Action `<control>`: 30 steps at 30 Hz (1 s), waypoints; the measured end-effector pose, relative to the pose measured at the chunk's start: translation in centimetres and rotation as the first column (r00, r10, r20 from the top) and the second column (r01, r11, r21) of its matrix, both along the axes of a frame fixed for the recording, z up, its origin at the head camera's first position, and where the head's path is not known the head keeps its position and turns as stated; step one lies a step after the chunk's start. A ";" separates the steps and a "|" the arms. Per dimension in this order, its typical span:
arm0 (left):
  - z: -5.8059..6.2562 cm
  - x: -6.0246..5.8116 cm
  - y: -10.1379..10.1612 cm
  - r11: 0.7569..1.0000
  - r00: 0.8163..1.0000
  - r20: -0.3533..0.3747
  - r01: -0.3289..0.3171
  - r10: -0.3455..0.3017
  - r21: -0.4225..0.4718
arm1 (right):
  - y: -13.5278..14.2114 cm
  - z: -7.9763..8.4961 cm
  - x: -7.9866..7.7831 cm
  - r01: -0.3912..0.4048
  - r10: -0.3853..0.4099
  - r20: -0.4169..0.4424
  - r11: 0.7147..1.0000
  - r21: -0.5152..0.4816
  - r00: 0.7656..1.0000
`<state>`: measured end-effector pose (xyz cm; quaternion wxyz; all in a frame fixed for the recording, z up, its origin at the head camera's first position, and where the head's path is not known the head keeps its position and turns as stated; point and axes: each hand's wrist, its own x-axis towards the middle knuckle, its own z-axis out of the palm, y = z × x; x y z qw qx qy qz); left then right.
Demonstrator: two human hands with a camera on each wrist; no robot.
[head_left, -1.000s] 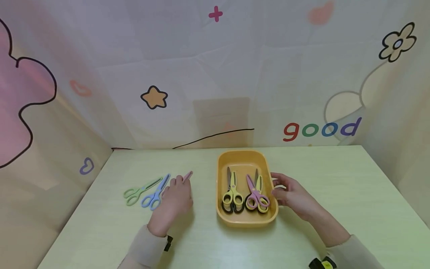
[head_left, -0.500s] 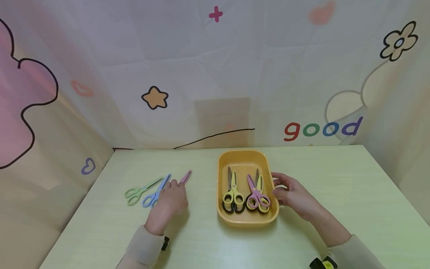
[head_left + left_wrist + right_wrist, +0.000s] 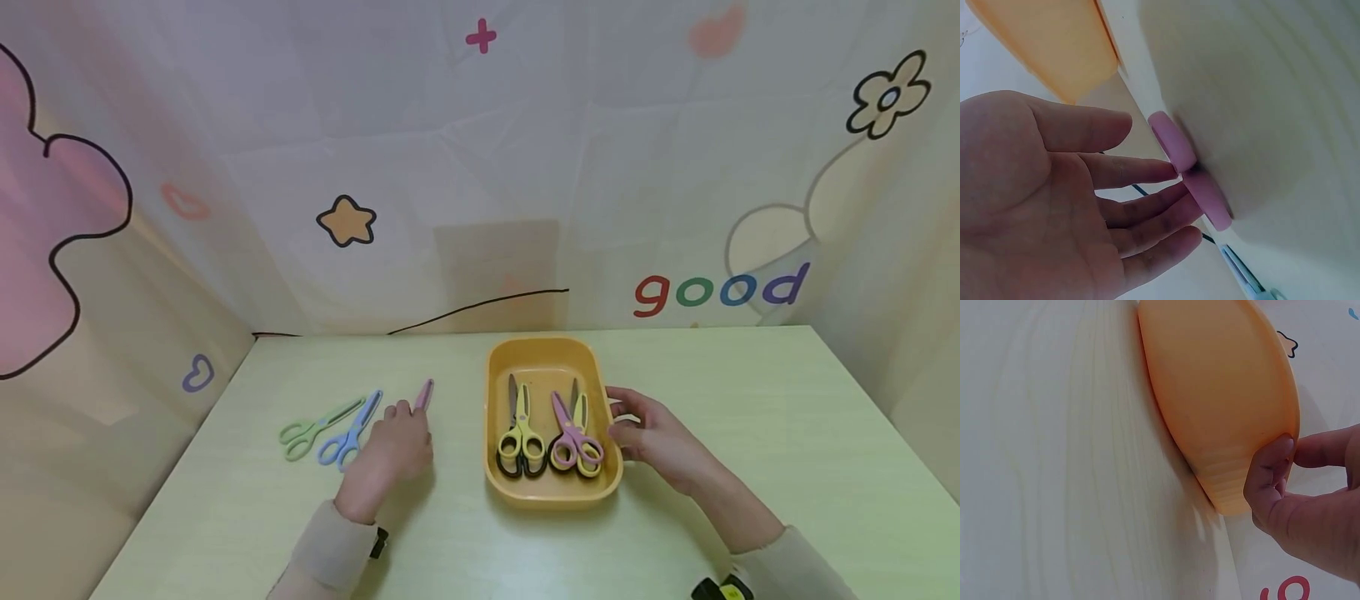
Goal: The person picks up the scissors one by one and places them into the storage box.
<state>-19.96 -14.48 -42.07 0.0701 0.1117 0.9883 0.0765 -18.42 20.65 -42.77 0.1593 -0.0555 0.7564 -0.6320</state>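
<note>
Pink scissors lie on the table, mostly hidden under my left hand in the head view. In the left wrist view, the extended fingertips touch their pink handle loops, with the thumb held apart. Just left of that hand lie blue scissors, and beyond them green scissors. My right hand pinches the right rim of a yellow tray; the right wrist view shows its fingers bent at the tray's edge. Inside the tray are yellow-and-black scissors and pink scissors crossed over another yellow pair.
The pale green table extends on both sides of the tray. A printed cloth hangs behind it and along both sides. Each wrist carries a black strap-on device, such as the one at the right sleeve.
My left hand shifted slightly left, then back right over the pink scissors, whose blade tip now points more steeply away. The right hand, tray and its scissors have stayed put.
</note>
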 end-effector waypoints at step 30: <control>-0.1 1.0 -0.6 0.984 0.988 0.028 0.151 -0.154 0.091 | 0.0 -0.1 0.0 0.006 -0.006 -0.002 1.000 -0.001 1.000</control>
